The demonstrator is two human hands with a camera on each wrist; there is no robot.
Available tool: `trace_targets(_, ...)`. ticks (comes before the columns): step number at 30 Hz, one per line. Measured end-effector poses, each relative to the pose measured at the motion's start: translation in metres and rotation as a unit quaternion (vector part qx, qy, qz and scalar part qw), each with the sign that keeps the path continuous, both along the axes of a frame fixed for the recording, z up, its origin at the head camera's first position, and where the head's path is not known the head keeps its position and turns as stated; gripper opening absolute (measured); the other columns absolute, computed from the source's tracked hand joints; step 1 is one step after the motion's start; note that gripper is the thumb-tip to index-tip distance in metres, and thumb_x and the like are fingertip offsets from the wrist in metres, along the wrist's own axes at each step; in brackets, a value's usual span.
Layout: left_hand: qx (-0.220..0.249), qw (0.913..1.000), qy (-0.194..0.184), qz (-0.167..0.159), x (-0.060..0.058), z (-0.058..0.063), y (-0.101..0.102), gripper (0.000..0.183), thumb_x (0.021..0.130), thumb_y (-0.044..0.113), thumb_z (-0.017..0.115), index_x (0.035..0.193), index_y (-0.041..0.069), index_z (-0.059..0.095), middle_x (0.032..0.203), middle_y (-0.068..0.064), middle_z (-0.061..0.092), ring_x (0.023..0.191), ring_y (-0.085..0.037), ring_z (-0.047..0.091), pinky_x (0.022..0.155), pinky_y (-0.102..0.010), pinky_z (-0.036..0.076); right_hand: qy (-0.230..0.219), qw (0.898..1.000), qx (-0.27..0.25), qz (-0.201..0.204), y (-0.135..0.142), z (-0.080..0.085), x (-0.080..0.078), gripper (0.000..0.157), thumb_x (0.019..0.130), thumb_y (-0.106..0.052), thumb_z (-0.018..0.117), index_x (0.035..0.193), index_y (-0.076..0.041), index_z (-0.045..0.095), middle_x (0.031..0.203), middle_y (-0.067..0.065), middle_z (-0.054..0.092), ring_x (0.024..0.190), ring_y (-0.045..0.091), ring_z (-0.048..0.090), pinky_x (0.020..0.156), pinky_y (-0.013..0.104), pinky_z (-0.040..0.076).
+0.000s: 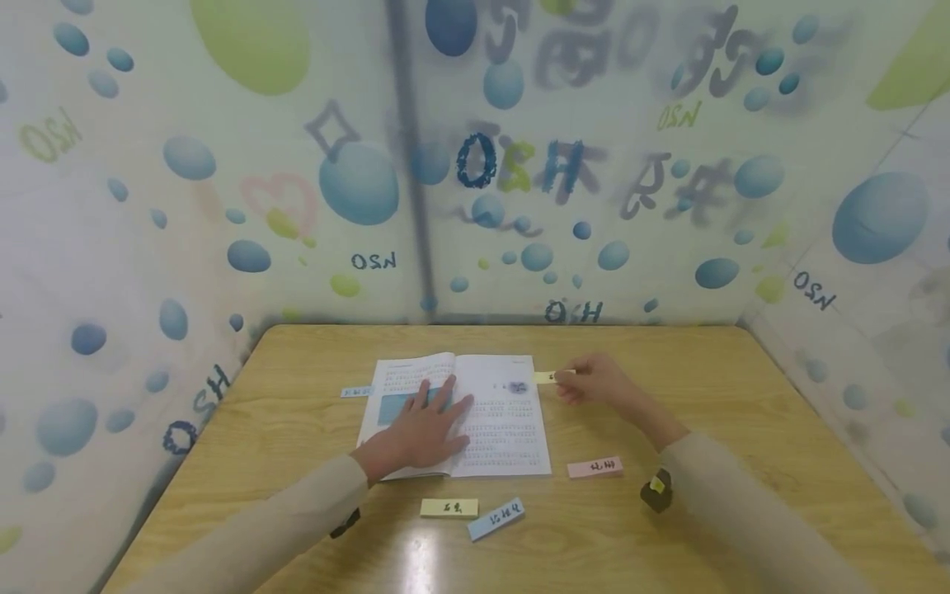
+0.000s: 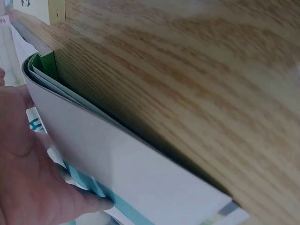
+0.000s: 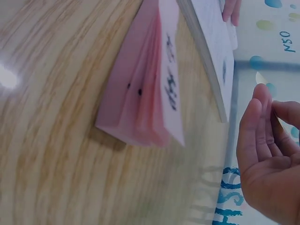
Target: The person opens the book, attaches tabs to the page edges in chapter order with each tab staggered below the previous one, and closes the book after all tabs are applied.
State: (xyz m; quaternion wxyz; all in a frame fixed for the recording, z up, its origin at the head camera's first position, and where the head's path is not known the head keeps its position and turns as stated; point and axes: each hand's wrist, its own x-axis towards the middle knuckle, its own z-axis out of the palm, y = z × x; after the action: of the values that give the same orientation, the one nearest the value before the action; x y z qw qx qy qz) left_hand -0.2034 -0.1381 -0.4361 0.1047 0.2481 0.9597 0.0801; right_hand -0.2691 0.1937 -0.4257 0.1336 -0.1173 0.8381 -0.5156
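Note:
An open book (image 1: pixel 505 450) lies on the wooden table, its left page printed with a blue block. My left hand (image 1: pixel 421 431) rests across this page with fingers spread, reaching over the central fold. In the left wrist view, the thumb side of my left hand (image 2: pixel 37 164) lies along the curved pages (image 2: pixel 108 145). Beyond the book's right edge, my right hand (image 1: pixel 594 381) pinches a yellow sticky note (image 1: pixel 545 378) with dark writing, whose left end meets the page edge. My right hand (image 3: pixel 269 154) shows thumb and fingertips together in the right wrist view.
A blue sticky note (image 1: pixel 356 392) sticks out from the book's left edge. Nearer me lie a yellow sticky-note pad (image 1: pixel 449 508), a blue pad (image 1: pixel 496 520) and a pink pad (image 1: pixel 594 467), with its sheets fanned. Patterned walls (image 1: pixel 490 272) surround the table.

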Motion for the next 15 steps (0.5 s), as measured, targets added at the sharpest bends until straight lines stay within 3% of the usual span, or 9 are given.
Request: trace_targets(15, -0.003, 1.0, 0.0, -0.001, 0.007, 0.004, 0.002, 0.062, 0.107, 0.041, 0.048, 0.161, 0.016, 0.032, 0.167, -0.019, 0.01, 0.143, -0.059, 0.011, 0.112, -0.067, 0.025, -0.065, 0.998, 0.018, -0.01, -0.006, -0.02, -0.016, 0.023, 0.1, -0.015, 0.065, 0.11, 0.005, 0.071, 0.09, 0.012, 0.072, 0.081, 0.025, 0.072, 0.073, 0.035, 0.06)
